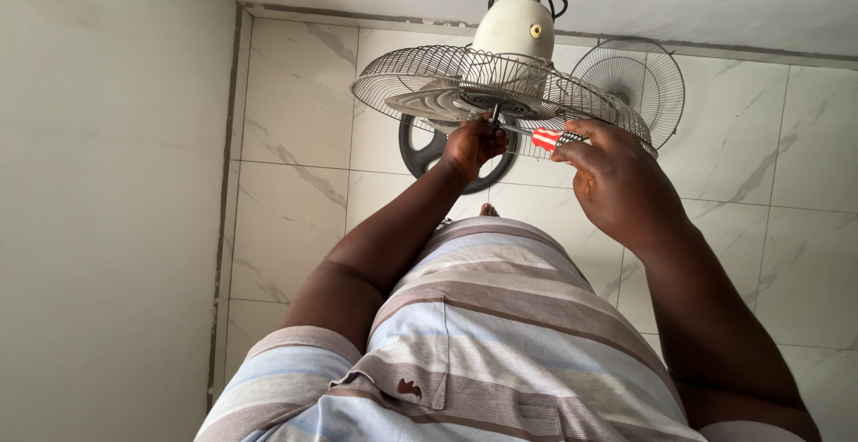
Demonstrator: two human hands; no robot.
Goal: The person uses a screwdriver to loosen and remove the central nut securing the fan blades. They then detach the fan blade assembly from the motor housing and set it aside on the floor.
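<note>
A cream-coloured standing fan (514,24) rises in front of me, with its wire rear guard (420,75) mounted and the motor shaft (494,113) sticking out at the centre. My left hand (472,144) is closed around the base of that shaft. My right hand (615,178) grips a screwdriver with a red and white striped handle (547,139), its tip pointing at the fan's centre. My striped shirt (483,335) fills the lower part of the view.
A second wire guard (639,75) leans against the wall at the back right. The fan's dark round base (420,151) rests on the marbled floor tiles (295,192). A plain wall (98,183) runs close along the left.
</note>
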